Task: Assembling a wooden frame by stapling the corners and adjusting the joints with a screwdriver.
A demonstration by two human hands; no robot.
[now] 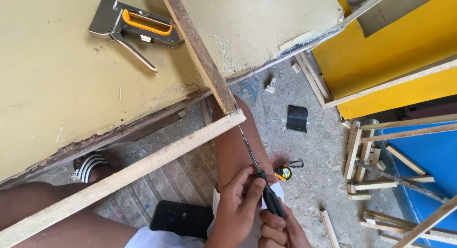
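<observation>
A screwdriver with a black handle points up and to the left, its tip at the corner where a pale wooden slat meets a darker slat. My left hand wraps around the upper part of the handle. Just below it, my right hand grips the handle's end. Both hands sit above my bare knee. The dark slat runs up across the beige table top.
A steel and orange staple gun lies on the table. On the dusty floor are a small yellow tape measure, a black sheet, a black flat device and several wood offcuts. Yellow and blue panels stand at the right.
</observation>
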